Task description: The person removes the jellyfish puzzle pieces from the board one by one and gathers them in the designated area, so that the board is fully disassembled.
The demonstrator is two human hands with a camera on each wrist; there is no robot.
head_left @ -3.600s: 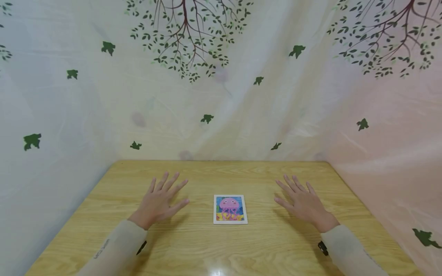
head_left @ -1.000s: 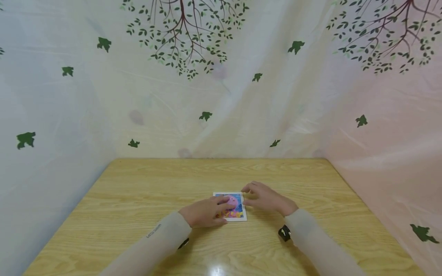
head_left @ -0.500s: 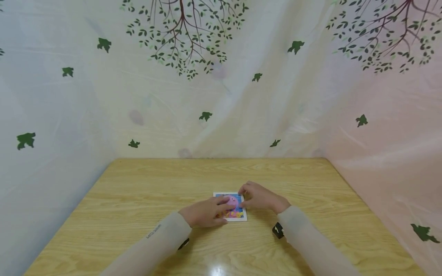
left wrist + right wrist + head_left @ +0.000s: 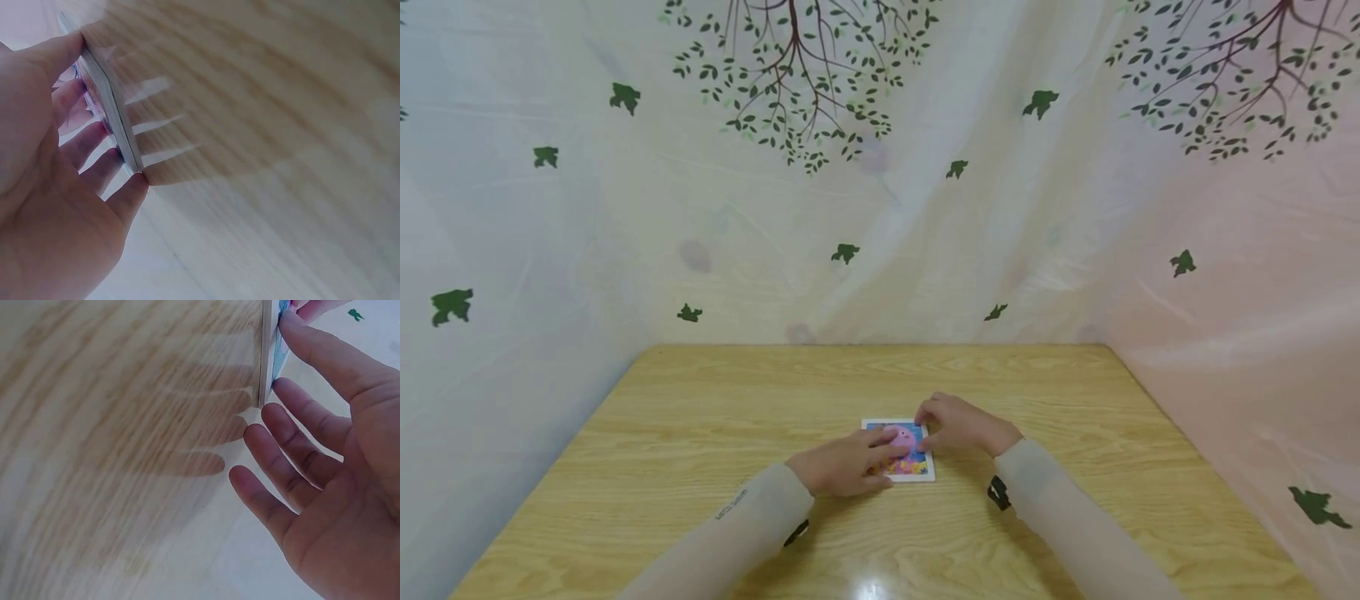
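A small square picture board (image 4: 921, 477) with a white border and a pink jellyfish lies flat on the wooden table. From its left side my left hand (image 4: 838, 464) reaches over it, fingers laid across the picture and thumb at the near edge. My right hand (image 4: 962, 425) has its thumb and forefinger at the board's right side, the fingers bent in the head view. In the right wrist view, the right thumb (image 4: 312, 347) touches the face by the edge; the other fingers stand off below. The left wrist view shows the board's layered grey edge (image 4: 115, 106). Part of the picture is hidden by the hands.
The light wooden table (image 4: 737, 387) spreads around the board. A pale curtain (image 4: 760, 275) with printed branches and green birds hangs along its back and sides. Both sleeves (image 4: 1067, 500) are light, with a dark strap (image 4: 998, 493) at the wrist.
Earlier, both hands were spread wide apart beside the board. The left hand came over the picture and stays there; the right hand has moved left onto the board's right edge, its fingers drawing in.
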